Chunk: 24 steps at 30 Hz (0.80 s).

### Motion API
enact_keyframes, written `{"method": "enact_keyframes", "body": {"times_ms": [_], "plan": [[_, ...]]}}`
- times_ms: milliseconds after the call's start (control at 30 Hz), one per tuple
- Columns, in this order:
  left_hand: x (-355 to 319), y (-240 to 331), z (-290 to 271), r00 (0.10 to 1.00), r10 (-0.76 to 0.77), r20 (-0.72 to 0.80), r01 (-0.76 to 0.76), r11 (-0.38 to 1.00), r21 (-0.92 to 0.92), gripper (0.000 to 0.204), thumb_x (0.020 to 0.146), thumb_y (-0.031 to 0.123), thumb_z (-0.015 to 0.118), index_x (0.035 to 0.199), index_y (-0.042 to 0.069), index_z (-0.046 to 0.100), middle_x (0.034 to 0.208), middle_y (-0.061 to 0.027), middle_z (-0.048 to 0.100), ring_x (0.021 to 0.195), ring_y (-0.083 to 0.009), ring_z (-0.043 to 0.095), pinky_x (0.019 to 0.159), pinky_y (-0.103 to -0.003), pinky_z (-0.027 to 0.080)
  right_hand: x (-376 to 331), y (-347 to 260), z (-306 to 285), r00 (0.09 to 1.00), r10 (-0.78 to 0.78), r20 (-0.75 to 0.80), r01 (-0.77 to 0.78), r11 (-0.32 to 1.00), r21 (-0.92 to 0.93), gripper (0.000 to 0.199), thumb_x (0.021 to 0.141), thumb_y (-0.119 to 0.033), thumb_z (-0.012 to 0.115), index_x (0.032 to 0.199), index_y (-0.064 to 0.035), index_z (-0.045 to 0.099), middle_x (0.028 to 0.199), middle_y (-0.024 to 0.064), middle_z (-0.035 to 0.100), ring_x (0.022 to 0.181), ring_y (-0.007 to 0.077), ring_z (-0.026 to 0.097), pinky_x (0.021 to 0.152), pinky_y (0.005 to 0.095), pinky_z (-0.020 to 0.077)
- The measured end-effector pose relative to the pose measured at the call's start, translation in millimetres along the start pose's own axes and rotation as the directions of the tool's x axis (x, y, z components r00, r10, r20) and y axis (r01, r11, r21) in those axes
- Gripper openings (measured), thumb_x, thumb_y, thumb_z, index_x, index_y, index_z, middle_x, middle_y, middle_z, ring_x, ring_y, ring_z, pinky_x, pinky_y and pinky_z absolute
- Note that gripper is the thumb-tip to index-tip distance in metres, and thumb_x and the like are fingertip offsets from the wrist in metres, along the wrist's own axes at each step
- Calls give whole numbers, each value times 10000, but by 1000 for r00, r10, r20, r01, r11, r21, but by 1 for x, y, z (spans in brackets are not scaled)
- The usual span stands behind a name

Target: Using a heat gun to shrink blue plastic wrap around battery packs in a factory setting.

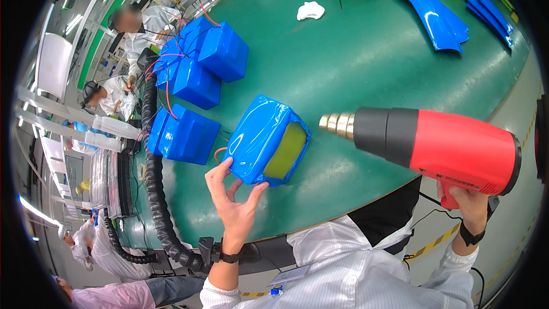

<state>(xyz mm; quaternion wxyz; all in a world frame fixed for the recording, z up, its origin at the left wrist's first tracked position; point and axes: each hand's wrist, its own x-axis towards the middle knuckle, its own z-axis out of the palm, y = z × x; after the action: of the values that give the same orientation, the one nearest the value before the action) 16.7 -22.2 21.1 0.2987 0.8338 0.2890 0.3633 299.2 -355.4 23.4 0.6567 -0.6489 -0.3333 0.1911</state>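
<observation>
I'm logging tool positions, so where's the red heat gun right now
In the head view, the red heat gun is at the right, in the right hand, its nozzle pointing left toward the blue-wrapped block.

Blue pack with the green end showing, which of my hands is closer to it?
Left. Your left hand has its thumb and fingers on the near corner of the blue pack; your right hand is off to its right, gripping the red heat gun.
</observation>
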Motion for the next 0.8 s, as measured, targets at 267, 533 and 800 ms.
{"method": "enact_keyframes", "body": {"times_ms": [267,533,800], "plan": [[-10,10,36,986,18,-166,-20,1000,-7,814,692,36,912,1353,61,438,1292,-78,401,1162,-197,474,860,-347,560,0,-21,-43,997,42,64,-26,973,-230,480,907,-344,759,1129,50,599,872,142,678,675,220,649,580,347,525],[-35,44,107,983,114,-146,-157,931,-331,557,825,-69,755,1293,-2,460,1289,-157,402,1172,-298,555,912,-379,581,51,-105,-61,998,-59,-1,53,902,-429,294,926,-175,681,1101,54,622,854,129,674,728,202,650,661,339,531],[-28,57,106,806,390,445,-160,868,-471,388,859,-19,696,1237,30,620,1327,-153,563,1210,-326,577,975,-394,508,125,-196,-30,982,24,185,76,854,-515,411,965,-241,649,1230,40,510,766,108,626,632,166,621,552,299,523]]}}
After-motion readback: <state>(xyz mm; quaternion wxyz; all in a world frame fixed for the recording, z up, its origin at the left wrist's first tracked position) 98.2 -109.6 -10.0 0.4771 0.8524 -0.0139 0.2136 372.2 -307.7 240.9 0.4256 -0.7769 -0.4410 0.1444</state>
